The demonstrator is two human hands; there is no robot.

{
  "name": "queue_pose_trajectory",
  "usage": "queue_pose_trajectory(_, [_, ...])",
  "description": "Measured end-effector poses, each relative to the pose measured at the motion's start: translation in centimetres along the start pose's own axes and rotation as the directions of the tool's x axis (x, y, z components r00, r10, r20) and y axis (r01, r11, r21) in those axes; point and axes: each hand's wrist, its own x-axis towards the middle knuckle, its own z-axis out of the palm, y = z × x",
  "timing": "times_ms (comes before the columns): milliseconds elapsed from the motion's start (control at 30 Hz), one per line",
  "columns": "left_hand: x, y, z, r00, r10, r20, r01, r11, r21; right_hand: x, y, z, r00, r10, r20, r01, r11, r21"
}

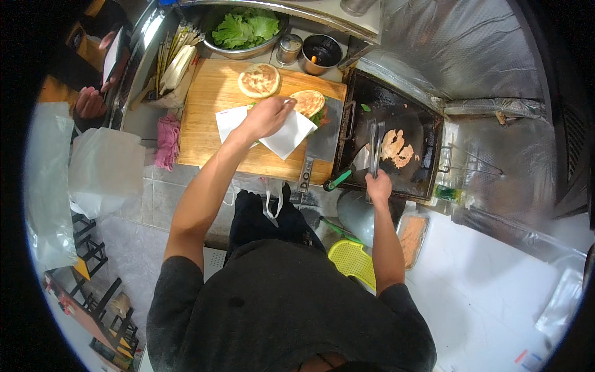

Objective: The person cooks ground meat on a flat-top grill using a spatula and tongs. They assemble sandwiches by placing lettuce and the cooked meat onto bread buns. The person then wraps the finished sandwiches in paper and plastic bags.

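My left hand [269, 118] is over a wooden cutting board [200, 135], its curled fingers on a sheet of white paper [288, 138]. Green bits show at the paper's edges; what lies beneath is hidden. Beside my fingertips, a filled flatbread [307, 102] with lettuce rests partly over the blade of a cleaver [322, 142]. Farther back lies another browned flatbread [259, 80]. My right hand [379, 186] grips metal tongs [374, 144] above a dark griddle [418, 111], close to pieces of cooked meat [396, 148]. A green-handled scraper [341, 179] leans on the griddle's near left edge.
Behind the board stand a bowl of lettuce [246, 29], a shaker [289, 49] and a metal pot [320, 53]. A pink cloth [167, 142] sits left. A tray of orange-coloured food [413, 239] is at right. Another person's hand [89, 102] is at far left.
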Motion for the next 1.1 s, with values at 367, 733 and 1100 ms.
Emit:
queue_pose_trajectory(367, [7.0,-3.0,-0.1,0.883,0.045,0.467,-0.112,0.987,0.116,-6.1,-11.0,-4.9,0.698,-0.294,0.653,-0.469,0.502,0.727])
queue_pose_trajectory(733, [5.0,1.4,3.0,0.900,-0.095,0.425,-0.201,0.776,0.598,-5.1,-8.6,-5.7,0.566,-0.202,0.799,-0.691,0.412,0.594])
queue_pose_trajectory(1100, [5.3,-3.7,-7.4,0.888,-0.344,-0.306,0.286,0.933,-0.218,0.2,-13.2,-4.7,0.740,-0.374,0.559,-0.291,0.571,0.768])
